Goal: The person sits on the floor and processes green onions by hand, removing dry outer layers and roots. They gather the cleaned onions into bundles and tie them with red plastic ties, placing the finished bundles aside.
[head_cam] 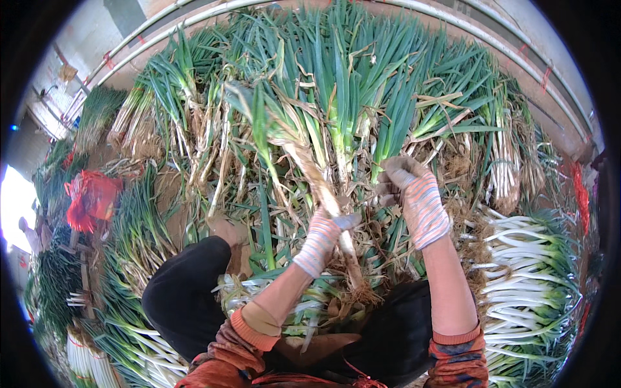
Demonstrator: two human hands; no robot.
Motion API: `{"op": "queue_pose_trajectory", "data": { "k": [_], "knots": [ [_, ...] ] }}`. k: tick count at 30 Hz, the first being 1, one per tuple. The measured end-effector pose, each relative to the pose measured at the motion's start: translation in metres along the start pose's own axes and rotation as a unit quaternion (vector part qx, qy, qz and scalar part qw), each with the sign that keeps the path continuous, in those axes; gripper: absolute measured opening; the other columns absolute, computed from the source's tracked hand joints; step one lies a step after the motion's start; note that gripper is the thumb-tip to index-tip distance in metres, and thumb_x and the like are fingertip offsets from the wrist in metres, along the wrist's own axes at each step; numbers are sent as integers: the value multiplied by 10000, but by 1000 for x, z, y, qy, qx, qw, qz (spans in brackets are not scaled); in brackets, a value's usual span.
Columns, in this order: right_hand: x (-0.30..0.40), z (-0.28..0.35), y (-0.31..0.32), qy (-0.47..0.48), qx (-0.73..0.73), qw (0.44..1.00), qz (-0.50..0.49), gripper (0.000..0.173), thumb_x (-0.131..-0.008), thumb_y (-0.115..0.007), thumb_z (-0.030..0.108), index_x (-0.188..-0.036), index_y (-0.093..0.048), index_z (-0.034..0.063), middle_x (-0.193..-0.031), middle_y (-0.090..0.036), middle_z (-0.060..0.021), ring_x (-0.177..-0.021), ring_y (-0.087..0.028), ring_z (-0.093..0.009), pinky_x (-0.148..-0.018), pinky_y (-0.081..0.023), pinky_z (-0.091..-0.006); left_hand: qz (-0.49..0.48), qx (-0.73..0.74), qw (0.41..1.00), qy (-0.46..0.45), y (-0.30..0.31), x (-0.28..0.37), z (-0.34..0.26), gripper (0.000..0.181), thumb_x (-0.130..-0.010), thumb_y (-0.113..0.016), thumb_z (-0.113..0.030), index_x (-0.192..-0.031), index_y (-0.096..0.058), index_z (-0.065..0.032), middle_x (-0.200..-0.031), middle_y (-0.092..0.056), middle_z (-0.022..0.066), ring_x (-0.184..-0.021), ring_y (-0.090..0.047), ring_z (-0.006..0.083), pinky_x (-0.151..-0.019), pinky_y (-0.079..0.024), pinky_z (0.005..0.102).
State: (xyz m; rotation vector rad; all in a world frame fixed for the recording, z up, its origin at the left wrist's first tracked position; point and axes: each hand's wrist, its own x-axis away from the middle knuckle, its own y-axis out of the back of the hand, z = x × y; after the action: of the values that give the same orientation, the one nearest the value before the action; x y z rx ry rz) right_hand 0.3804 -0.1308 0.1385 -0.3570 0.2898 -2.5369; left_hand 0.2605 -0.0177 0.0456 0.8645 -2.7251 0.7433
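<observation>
My left hand (325, 237), in a striped glove with grey fingers, is closed around a large Welsh onion (310, 169). The stalk slants across the view, with its roots (363, 292) low by my lap and its leaves up and to the left. Brown, dry outer skin still wraps much of the shaft. My right hand (412, 194), gloved alike, is held to the right of the stalk with its fingers curled. It overlaps the lower end of some green leaves (390, 138); whether it grips anything is hidden. Peeled leaves and dry scraps (383, 242) lie beneath both hands.
Unpeeled Welsh onions (335, 63) are heaped ahead. Cleaned white stalks (519, 286) lie stacked at the right, and more (150, 349) at lower left. Tied bundles (133, 116) stand at upper left, near a red plastic bag (92, 199). White pipes (436, 14) run along the wall.
</observation>
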Motion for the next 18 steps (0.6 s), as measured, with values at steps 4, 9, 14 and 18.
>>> {"op": "queue_pose_trajectory", "data": {
  "k": [4, 9, 14, 18],
  "knots": [
    [10, 3, 6, 23, 41, 999, 12, 113, -852, -612, 70, -959, -608, 36, -764, -617, -40, -589, -587, -140, -476, -468, -257, 41, -361, 932, 21, 30, -25, 48, 294, -910, -564, -166, -1155, -547, -5, -1081, -630, 94, -941, -584, 207, -861, -478, 300],
    [8, 8, 17, 40, 76, 996, -20, 233, -860, -644, 191, -1004, -596, 13, -780, -587, -58, -638, -564, -142, -505, -472, -272, -138, -275, 948, -79, 136, -51, 73, 243, -921, -518, -192, -1076, -573, -13, -866, -603, 88, -777, -546, 195, -759, -454, 311],
    [9, 10, -20, 10, 55, 998, 9, 155, -872, -639, 160, -930, -603, 21, -735, -592, -27, -611, -563, -112, -505, -439, -234, -274, -39, 961, 9, 231, -95, 89, 172, -818, -626, -135, -967, -579, -62, -723, -537, 14, -577, -498, 150, -498, -418, 319],
    [12, 10, -30, 16, 129, 991, 32, 236, -878, -642, 221, -962, -610, 3, -737, -593, -23, -621, -554, -96, -529, -432, -218, -264, 39, 963, 41, 222, -115, 99, 344, -755, -691, -108, -1065, -571, -22, -833, -584, 69, -702, -512, 188, -661, -433, 330]
  ]
}}
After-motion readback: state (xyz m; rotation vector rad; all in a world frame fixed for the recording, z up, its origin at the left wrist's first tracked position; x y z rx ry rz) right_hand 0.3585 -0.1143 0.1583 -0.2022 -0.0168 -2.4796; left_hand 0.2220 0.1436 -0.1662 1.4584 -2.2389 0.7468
